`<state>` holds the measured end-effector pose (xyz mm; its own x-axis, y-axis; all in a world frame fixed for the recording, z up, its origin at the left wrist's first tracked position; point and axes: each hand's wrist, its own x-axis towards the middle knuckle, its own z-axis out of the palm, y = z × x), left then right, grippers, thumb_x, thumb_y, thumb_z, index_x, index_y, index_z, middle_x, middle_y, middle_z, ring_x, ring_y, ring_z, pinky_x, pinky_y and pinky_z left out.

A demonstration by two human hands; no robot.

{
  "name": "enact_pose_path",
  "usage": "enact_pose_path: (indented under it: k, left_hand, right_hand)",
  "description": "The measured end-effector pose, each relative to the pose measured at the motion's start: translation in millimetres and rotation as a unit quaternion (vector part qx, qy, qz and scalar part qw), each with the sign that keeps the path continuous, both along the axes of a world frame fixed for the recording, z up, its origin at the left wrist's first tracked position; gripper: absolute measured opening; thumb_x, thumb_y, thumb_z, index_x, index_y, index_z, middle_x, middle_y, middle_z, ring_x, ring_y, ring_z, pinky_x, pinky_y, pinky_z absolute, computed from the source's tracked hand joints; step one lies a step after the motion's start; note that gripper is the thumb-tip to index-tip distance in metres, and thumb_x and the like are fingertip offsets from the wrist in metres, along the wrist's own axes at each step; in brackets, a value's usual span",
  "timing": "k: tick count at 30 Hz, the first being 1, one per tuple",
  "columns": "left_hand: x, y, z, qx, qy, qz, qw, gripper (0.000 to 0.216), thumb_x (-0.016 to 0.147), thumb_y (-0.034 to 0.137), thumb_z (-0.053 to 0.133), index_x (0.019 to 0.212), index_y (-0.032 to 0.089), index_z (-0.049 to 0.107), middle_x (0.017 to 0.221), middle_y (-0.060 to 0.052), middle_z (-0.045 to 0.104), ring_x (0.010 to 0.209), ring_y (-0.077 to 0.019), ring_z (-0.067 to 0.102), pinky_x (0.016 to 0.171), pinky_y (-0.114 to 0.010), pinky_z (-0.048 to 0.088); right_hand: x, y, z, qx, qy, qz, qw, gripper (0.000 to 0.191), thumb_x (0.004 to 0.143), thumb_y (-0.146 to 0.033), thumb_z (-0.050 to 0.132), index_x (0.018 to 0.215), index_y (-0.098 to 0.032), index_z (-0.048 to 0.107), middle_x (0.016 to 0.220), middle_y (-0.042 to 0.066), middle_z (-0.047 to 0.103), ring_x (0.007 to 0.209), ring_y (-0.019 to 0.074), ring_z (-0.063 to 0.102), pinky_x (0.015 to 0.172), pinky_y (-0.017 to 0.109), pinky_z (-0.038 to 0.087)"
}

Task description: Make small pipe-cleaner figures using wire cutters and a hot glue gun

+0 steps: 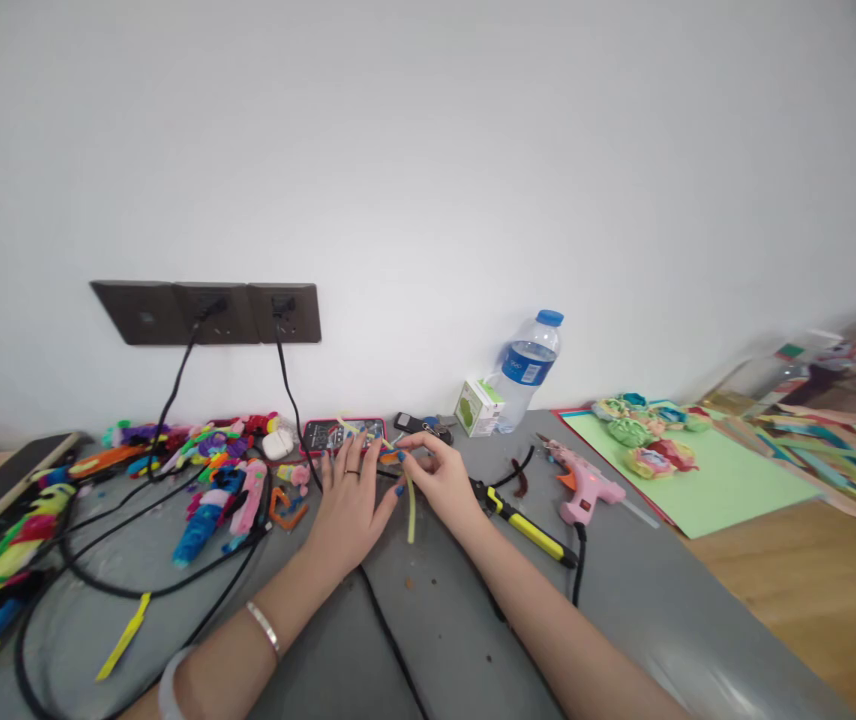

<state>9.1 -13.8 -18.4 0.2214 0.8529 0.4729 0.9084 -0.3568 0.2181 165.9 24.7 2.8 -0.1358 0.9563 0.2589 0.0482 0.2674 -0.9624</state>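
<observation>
My left hand [351, 498] lies on the grey table mat [443, 620] with its fingers stretched forward, and their tips press on a small colourful piece. My right hand [439, 472] is curled beside it, pinching the top of a thin yellow-green strip [411, 510] that hangs down toward me. The two hands nearly touch at the fingertips. A phone in a red case [338, 432] lies just beyond them.
Colourful craft pieces [210, 470] and black cables [135, 580] crowd the left. A yellow-black tool [525, 525] and a pink glue gun [585, 485] lie to the right. A water bottle [529, 368], a small box [478, 406] and green paper with paper flowers [705, 475] stand behind.
</observation>
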Motion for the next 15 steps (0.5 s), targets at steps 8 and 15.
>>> enact_pose_path:
  k: [8,15]
  left_hand:
    - [1,-2,6.6,-0.045,-0.020,-0.034,0.998,0.046,0.094,0.030,0.042,0.138,0.017,0.045,0.141,-0.015,0.053,0.137,-0.0346,0.038,0.112,-0.064,0.021]
    - [1,-4,21.9,-0.025,-0.130,-0.071,0.989,0.027,0.094,0.027,0.045,0.119,0.019,0.052,0.119,-0.012,0.064,0.116,-0.0285,0.054,0.106,-0.053,0.033]
  right_hand:
    - [2,3,-0.4,0.041,-0.014,-0.050,0.998,0.014,0.078,-0.027,0.057,0.088,-0.018,0.063,0.076,0.002,0.065,0.055,0.0142,0.059,0.053,0.026,0.048]
    - [6,5,2.3,0.089,-0.032,-0.092,0.991,0.016,0.080,-0.027,0.059,0.091,-0.018,0.066,0.085,0.005,0.070,0.081,0.0214,0.064,0.077,0.033,0.047]
